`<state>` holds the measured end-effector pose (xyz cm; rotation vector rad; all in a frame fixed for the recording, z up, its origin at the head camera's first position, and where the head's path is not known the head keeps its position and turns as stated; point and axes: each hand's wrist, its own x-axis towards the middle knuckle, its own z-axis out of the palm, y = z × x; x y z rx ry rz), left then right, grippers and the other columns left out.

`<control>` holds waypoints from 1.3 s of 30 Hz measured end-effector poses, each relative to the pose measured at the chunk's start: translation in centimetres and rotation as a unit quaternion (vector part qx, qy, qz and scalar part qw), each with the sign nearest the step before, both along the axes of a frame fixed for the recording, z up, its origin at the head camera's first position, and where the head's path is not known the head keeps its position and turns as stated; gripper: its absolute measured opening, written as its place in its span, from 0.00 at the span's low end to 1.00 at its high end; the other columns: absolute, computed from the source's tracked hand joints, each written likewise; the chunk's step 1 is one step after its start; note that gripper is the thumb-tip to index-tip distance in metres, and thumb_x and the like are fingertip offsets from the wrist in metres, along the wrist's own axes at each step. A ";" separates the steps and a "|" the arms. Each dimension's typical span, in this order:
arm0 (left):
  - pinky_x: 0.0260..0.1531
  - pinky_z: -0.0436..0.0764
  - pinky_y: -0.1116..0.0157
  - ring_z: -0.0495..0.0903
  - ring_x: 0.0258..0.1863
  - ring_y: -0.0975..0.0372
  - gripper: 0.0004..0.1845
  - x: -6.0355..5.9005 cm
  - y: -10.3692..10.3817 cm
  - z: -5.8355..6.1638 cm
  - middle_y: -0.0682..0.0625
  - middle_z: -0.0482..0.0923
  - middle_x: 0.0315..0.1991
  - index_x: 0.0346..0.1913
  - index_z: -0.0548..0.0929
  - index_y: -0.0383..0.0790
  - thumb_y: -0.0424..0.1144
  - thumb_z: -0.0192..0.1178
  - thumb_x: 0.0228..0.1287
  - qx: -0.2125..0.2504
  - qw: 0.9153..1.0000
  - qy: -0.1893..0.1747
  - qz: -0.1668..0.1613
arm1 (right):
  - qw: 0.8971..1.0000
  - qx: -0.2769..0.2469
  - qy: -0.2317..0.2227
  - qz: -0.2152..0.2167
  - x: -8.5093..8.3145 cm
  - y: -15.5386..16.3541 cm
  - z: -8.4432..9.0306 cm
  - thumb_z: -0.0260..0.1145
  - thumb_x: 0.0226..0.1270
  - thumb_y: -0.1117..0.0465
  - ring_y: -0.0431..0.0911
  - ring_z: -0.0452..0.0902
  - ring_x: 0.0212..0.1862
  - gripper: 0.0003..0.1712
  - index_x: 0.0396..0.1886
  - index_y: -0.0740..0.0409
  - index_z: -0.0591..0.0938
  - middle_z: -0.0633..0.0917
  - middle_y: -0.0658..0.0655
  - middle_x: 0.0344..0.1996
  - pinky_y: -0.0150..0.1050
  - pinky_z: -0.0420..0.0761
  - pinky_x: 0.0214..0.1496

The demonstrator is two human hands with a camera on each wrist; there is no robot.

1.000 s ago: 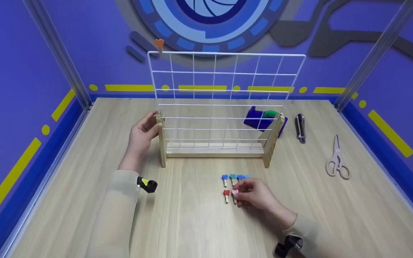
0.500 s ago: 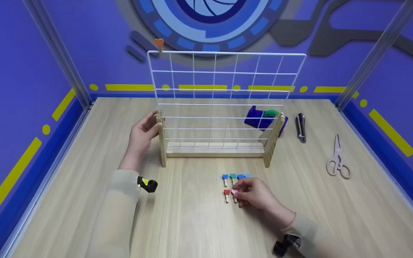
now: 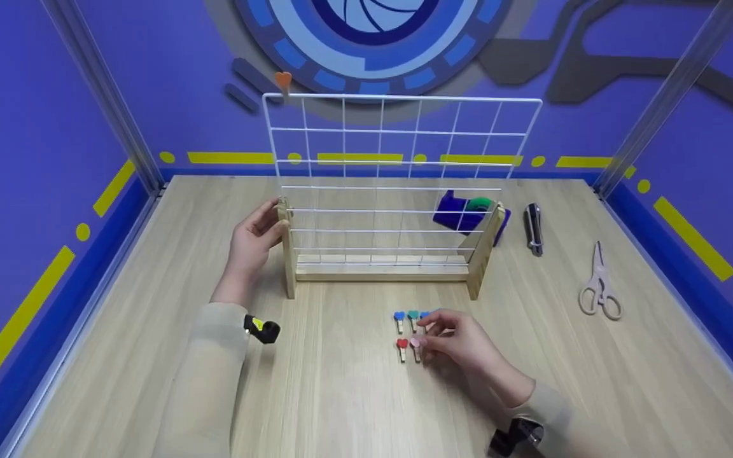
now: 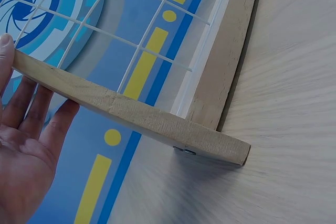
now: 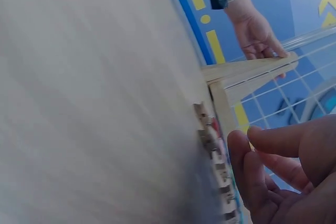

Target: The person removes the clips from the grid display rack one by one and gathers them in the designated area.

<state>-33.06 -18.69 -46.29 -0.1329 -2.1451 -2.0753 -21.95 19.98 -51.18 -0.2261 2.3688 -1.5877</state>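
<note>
A white wire grid (image 3: 382,131) stands in a wooden stand. My left hand (image 3: 252,242) grips the stand's left side post (image 4: 126,108), thumb on one face and fingers behind. A heart-topped orange clothespin (image 3: 283,80) is clipped on the grid's top left. My right hand (image 3: 468,343) hovers over small heart clothespins on the table, its thumb and fingers loosely bent and apart, with nothing between them. Thumb tip is right beside the pink clothespin (image 3: 415,344). Next to that lies a red one (image 3: 402,345). Blue (image 3: 399,316) and green (image 3: 413,316) ones lie behind; the hand partly covers others.
Behind the stand's right end sits a dark blue tape dispenser (image 3: 452,211) with green tape. Farther right lie a stapler-like dark tool (image 3: 533,229) and pale scissors (image 3: 600,286). Blue walls enclose the wooden table (image 3: 341,394).
My right hand has drawn slightly up and right, its thumb and fingers parting from the pink clothespin, which stays on the table. The left hand keeps its place on the post.
</note>
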 end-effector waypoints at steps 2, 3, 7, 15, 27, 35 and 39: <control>0.62 0.82 0.65 0.76 0.68 0.54 0.31 0.0 0.0 0.0 0.42 0.74 0.71 0.77 0.69 0.45 0.37 0.62 0.74 -0.004 1.000 -0.001 0.000 | 1.000 0.014 0.017 -0.001 -0.1 0.0 0.9 0.73 0.64 0.70 0.44 0.83 0.32 0.16 0.50 0.67 0.84 0.86 0.58 0.33 0.36 0.87 0.34; 0.63 0.82 0.64 0.76 0.69 0.54 0.31 0.0 0.0 0.0 0.42 0.74 0.72 0.77 0.68 0.45 0.38 0.62 0.74 -0.006 1.000 0.000 -0.001 | 1.000 0.018 0.024 0.000 -0.1 0.0 1.3 0.73 0.63 0.70 0.44 0.83 0.33 0.16 0.51 0.67 0.84 0.87 0.58 0.34 0.35 0.87 0.35; 0.63 0.81 0.63 0.76 0.69 0.53 0.31 0.0 0.0 0.0 0.41 0.74 0.72 0.77 0.68 0.45 0.37 0.62 0.74 -0.006 1.000 0.005 -0.001 | 0.999 0.010 0.045 0.017 -0.5 -0.1 3.0 0.73 0.64 0.68 0.44 0.84 0.36 0.18 0.53 0.69 0.83 0.88 0.61 0.38 0.34 0.87 0.38; 0.58 0.84 0.67 0.78 0.65 0.57 0.31 -0.1 0.1 -0.1 0.39 0.75 0.71 0.77 0.69 0.42 0.33 0.62 0.74 0.005 1.000 0.009 0.003 | 0.995 -0.006 0.096 0.034 -1.9 -1.0 6.3 0.74 0.64 0.66 0.47 0.87 0.39 0.16 0.52 0.63 0.85 0.89 0.63 0.41 0.33 0.87 0.40; 0.51 0.85 0.72 0.82 0.53 0.72 0.31 -0.6 0.1 -0.2 0.34 0.75 0.69 0.75 0.69 0.35 0.30 0.62 0.72 0.010 1.000 0.021 0.005 | 0.986 -0.026 0.167 0.017 -4.2 -3.3 13.1 0.74 0.65 0.67 0.43 0.86 0.42 0.18 0.54 0.61 0.85 0.89 0.61 0.45 0.31 0.86 0.44; 0.50 0.85 0.74 0.82 0.52 0.73 0.30 -0.5 0.1 -0.1 0.34 0.76 0.68 0.75 0.70 0.36 0.29 0.62 0.72 0.010 1.000 0.021 0.008 | 0.975 -0.069 0.212 0.006 -5.8 -5.4 18.0 0.73 0.66 0.67 0.44 0.86 0.43 0.19 0.56 0.59 0.85 0.89 0.59 0.48 0.33 0.87 0.45; 0.51 0.85 0.73 0.81 0.53 0.72 0.30 -0.5 0.1 -0.2 0.34 0.75 0.68 0.75 0.69 0.36 0.30 0.62 0.72 0.009 1.000 0.018 0.006 | 0.964 -0.107 0.241 0.019 -6.9 -6.8 20.4 0.72 0.66 0.68 0.43 0.86 0.42 0.18 0.55 0.62 0.84 0.89 0.59 0.48 0.33 0.87 0.45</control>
